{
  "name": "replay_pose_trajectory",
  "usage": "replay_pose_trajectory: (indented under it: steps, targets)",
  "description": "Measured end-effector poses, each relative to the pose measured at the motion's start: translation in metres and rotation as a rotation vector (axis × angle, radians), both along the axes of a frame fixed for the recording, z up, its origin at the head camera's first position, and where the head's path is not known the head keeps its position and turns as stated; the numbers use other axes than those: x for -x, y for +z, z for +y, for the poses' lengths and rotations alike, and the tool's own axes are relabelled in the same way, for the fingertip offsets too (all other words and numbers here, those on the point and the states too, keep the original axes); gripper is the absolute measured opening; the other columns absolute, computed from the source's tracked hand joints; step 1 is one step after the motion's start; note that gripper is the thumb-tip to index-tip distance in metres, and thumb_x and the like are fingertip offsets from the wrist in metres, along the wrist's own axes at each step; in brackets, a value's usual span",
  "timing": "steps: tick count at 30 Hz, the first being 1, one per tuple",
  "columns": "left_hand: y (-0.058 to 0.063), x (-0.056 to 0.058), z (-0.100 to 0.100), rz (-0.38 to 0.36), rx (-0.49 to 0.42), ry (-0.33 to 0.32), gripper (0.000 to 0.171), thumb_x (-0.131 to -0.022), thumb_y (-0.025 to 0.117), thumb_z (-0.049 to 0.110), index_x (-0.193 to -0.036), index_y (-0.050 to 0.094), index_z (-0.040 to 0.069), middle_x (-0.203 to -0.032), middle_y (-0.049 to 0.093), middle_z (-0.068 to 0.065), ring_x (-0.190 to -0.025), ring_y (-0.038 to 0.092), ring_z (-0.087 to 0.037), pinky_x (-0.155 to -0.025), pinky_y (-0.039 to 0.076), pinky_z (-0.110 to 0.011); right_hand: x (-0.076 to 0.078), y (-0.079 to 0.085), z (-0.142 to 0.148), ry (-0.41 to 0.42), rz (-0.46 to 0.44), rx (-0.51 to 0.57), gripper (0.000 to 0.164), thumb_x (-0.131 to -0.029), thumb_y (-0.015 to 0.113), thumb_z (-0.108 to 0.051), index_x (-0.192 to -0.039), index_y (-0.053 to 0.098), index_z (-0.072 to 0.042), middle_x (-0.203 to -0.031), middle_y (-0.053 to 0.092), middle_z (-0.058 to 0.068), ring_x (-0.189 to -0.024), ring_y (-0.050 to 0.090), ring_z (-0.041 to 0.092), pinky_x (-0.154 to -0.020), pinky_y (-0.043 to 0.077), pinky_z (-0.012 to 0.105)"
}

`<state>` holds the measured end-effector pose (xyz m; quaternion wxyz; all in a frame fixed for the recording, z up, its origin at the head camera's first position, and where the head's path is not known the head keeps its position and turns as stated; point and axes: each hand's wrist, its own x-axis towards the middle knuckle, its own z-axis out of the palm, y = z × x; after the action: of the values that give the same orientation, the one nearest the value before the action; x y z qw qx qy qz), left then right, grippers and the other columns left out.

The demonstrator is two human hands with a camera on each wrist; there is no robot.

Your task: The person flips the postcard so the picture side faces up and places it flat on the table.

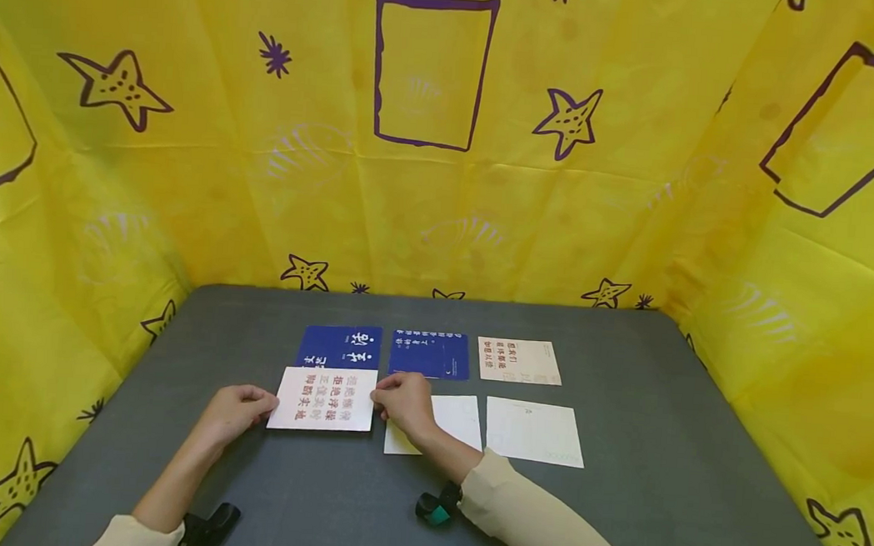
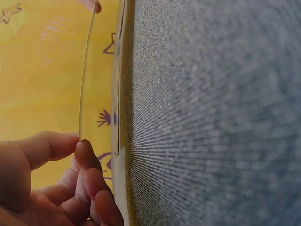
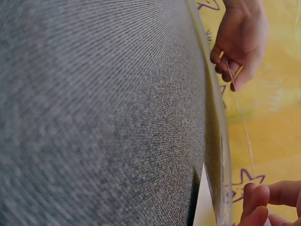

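A white card (image 1: 322,400) printed with rows of red and grey characters is held above the table, its thin edge seen in both wrist views. My left hand (image 1: 233,413) pinches its left edge between thumb and fingers; the left wrist view shows this left hand (image 2: 61,183) close up. At the card's right edge, my right hand (image 1: 408,403) pinches it too. Behind the held card lies a blue card (image 1: 338,346) with white characters, its near edge partly covered. Under my right forearm a plain white card (image 1: 458,420) is partly hidden.
Another blue card (image 1: 429,356) and a cream card (image 1: 519,361) with reddish characters lie in the far row. A nearly blank white card (image 1: 535,432) lies at the near right. The dark grey table (image 1: 659,454) is enclosed by yellow patterned cloth (image 1: 425,214).
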<state>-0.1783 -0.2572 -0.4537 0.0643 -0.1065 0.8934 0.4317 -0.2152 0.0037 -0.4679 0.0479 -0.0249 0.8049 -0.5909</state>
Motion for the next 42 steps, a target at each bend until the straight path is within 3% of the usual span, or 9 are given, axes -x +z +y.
replay_pose_trajectory:
  steps: [10, 21, 35, 42]
  targets:
    - [0.0, 0.002, 0.002, 0.014, 0.046, -0.015, 0.023, -0.089, 0.063, 0.015, -0.093, 0.068, -0.007, -0.085, 0.065, -0.011, -0.074, 0.052, -0.017, -0.064, 0.04, -0.029, 0.001, -0.002, -0.002, -0.007, 0.004, -0.091, 0.004, -0.079, 0.072, -0.003, -0.078, 0.072, 0.001, -0.06, 0.067, 0.008, -0.04, 0.05, 0.007, -0.04, 0.04, 0.017]
    - [0.003, 0.001, 0.002, 0.004, 0.048, -0.058, 0.02, -0.086, 0.063, 0.01, -0.089, 0.067, -0.009, -0.08, 0.065, -0.009, -0.07, 0.052, -0.014, -0.063, 0.043, -0.027, 0.003, -0.008, -0.005, -0.01, -0.051, -0.114, 0.004, -0.078, 0.072, -0.001, -0.075, 0.072, 0.0, -0.056, 0.066, 0.006, -0.036, 0.046, 0.004, -0.038, 0.039, 0.017]
    - [0.006, 0.001, 0.0, -0.062, 0.093, -0.126, 0.03, -0.089, 0.061, 0.016, -0.101, 0.069, -0.011, -0.09, 0.071, -0.016, -0.076, 0.06, -0.015, -0.065, 0.046, -0.027, 0.005, -0.01, -0.004, 0.058, -0.071, -0.165, 0.004, -0.079, 0.072, -0.001, -0.077, 0.072, 0.002, -0.055, 0.067, 0.006, -0.035, 0.045, 0.004, -0.037, 0.038, 0.016]
    - [0.012, -0.002, 0.004, -0.041, 0.152, -0.129, 0.032, -0.091, 0.059, 0.019, -0.104, 0.071, -0.007, -0.093, 0.071, -0.015, -0.076, 0.057, -0.015, -0.065, 0.043, -0.027, 0.003, -0.005, 0.0, 0.106, -0.086, -0.134, 0.005, -0.082, 0.071, -0.001, -0.079, 0.073, 0.003, -0.058, 0.068, 0.009, -0.037, 0.046, 0.006, -0.037, 0.037, 0.016]
